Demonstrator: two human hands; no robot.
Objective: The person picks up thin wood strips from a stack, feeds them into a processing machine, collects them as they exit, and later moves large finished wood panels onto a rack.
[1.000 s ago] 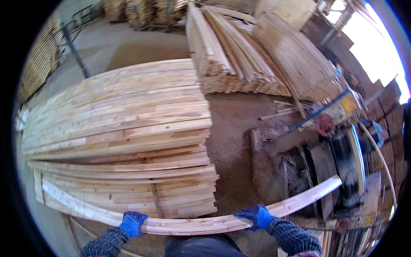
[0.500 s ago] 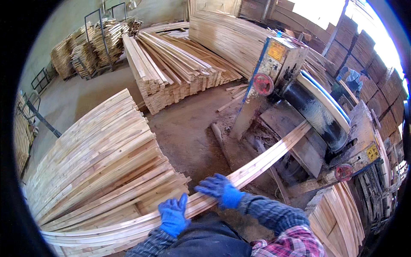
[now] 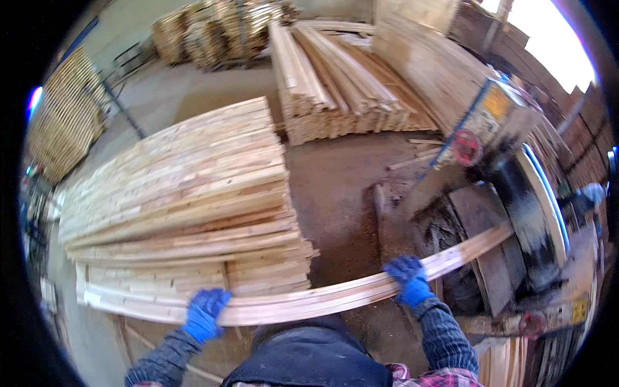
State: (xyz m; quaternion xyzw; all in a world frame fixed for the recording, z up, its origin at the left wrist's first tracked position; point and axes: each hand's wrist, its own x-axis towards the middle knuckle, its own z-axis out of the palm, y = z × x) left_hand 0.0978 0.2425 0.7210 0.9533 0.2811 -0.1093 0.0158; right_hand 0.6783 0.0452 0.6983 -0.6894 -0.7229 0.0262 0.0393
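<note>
A few long, pale wooden strips point(image 3: 309, 307) lie side by side across my front, bowed by the lens. Their right ends sit under the black roller point(image 3: 525, 213) of a machine; their left part rests along the near edge of a wide stack of strips point(image 3: 187, 193). My left hand point(image 3: 206, 313), in a blue glove, is closed over the strips near that stack. Toward the machine, my right hand point(image 3: 407, 278), gloved alike, grips the same strips with its fingers over the top. Both thumbs are partly hidden.
The machine has a worn metal frame with a red handwheel point(image 3: 466, 147). Beyond the floor gap lies another pile of long strips point(image 3: 348, 119). More bundles point(image 3: 219, 32) stand at the back wall. A person in blue-grey point(image 3: 588, 195) is at far right, partly hidden.
The view has swung left. My hands have moved far apart along the strips, the left toward their left end and the right toward the machine. My right hand's spread fingers now curl over the strips.
</note>
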